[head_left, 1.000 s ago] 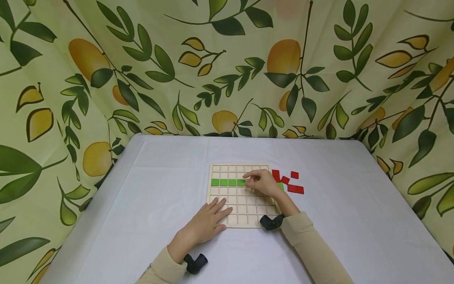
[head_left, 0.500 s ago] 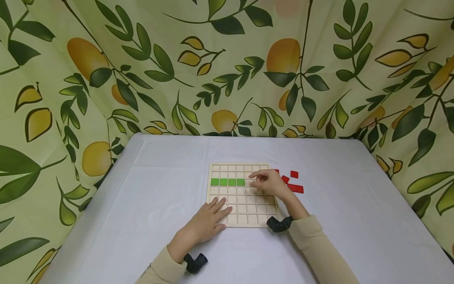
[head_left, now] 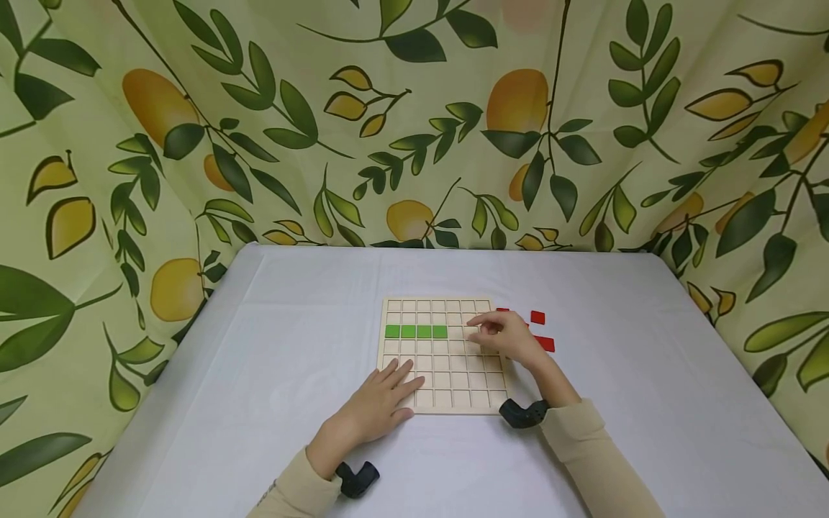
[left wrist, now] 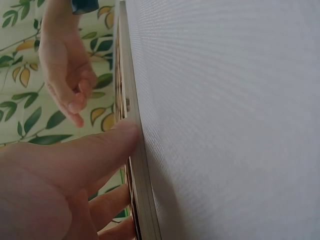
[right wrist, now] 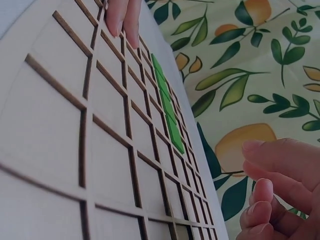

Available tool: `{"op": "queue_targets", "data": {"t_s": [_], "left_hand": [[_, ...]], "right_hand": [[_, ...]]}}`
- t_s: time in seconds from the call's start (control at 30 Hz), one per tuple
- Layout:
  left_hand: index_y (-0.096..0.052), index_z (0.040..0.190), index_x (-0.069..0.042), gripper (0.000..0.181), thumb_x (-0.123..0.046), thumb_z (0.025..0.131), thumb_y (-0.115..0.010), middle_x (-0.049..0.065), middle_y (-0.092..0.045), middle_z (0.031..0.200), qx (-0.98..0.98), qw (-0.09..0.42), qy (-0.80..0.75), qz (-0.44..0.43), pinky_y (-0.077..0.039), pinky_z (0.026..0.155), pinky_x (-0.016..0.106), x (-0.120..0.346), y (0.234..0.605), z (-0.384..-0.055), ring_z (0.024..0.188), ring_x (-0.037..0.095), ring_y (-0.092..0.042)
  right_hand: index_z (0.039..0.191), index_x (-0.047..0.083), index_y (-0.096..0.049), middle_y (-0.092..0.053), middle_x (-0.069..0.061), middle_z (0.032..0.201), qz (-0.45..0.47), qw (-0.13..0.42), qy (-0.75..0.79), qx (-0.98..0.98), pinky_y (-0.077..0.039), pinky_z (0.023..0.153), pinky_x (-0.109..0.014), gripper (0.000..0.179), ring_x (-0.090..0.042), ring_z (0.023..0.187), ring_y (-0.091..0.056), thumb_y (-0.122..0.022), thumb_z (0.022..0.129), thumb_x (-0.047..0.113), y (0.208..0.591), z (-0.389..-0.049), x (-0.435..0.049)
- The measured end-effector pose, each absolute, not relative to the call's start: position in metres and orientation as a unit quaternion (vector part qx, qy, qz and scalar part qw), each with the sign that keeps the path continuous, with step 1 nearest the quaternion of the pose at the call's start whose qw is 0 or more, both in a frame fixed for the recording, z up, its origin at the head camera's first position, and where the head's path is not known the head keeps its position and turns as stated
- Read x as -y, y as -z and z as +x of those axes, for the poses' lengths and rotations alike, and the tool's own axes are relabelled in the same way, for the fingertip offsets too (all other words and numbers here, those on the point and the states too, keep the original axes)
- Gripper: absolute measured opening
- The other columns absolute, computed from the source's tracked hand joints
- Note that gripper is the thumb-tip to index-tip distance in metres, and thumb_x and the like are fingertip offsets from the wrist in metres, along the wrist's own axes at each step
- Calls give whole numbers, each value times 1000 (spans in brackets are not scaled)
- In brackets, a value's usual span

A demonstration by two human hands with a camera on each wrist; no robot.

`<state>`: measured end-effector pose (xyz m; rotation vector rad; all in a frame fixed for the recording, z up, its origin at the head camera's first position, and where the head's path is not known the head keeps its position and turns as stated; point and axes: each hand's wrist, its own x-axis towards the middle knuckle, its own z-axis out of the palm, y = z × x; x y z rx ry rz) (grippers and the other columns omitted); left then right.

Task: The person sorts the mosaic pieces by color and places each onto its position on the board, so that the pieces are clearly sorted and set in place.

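Observation:
A pale wooden board (head_left: 458, 380) with a grid of square cells lies on the table. Several green square tiles (head_left: 424, 332) fill neighbouring cells of one row from the left side. My left hand (head_left: 376, 404) rests with spread fingers on the board's near left corner; in the left wrist view its thumb (left wrist: 107, 147) touches the board's edge. Above the board's right side hovers my right hand (head_left: 508, 337), fingers loosely bent. In the right wrist view, nothing shows between the right hand's thumb and fingers (right wrist: 260, 192), which are clear of the board.
Right of the board lie red pieces: a small square (head_left: 537, 317) and a longer one (head_left: 546, 344), partly behind my right hand. Another red piece (head_left: 502, 310) barely shows. A white cloth (head_left: 304, 309) covers the table. A fruit-patterned curtain (head_left: 414, 108) hangs around it.
My right hand has moved away from the green row, rightward across the board, and now covers more of the red pieces and the loose green piece. The left hand stays in place.

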<state>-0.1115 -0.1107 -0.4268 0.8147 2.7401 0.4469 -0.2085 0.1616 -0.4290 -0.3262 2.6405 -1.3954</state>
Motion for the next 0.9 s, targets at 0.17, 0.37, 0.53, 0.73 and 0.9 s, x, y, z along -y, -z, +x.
{"op": "queue_targets", "data": {"t_s": [0.17, 0.37, 0.53, 0.73, 0.9], "left_hand": [[-45, 144, -14, 51, -26, 96, -56, 14, -32, 158, -940, 123, -153, 280, -31, 117, 57, 110, 426, -112, 148, 38, -28], [-45, 145, -14, 51, -27, 97, -55, 14, -32, 158, -939, 129, -152, 279, -30, 117, 57, 111, 426, -111, 148, 38, -27], [-45, 144, -15, 50, -26, 96, -55, 14, -32, 158, -940, 127, -155, 277, -30, 117, 57, 111, 425, -111, 148, 38, -27], [-45, 144, -14, 51, -26, 96, -56, 14, -32, 158, -939, 126, -157, 278, -30, 117, 58, 110, 425, -110, 148, 38, -27], [-45, 144, -14, 51, -26, 96, -56, 14, -32, 158, -939, 126, -158, 278, -31, 117, 58, 111, 425, -110, 148, 38, -28]], "right_hand": [[105, -3, -70, -53, -2, 75, -107, 66, 464, -877, -37, 53, -18, 27, -10, 68, -46, -74, 83, 13, 430, -206, -169], [105, -4, -70, -52, 0, 73, -100, 74, 467, -876, -37, 51, -18, 28, -8, 65, -45, -73, 83, 13, 430, -202, -178], [104, -4, -70, -52, -1, 72, -99, 69, 465, -877, -36, 50, -17, 27, -7, 63, -44, -74, 82, 12, 432, -200, -185], [104, -4, -70, -51, -1, 70, -97, 63, 450, -885, -35, 51, -17, 27, -8, 64, -44, -74, 82, 11, 435, -196, -193], [105, -5, -69, -50, -1, 70, -89, 69, 452, -885, -35, 50, -18, 27, -7, 62, -43, -73, 82, 9, 437, -193, -199]]}}
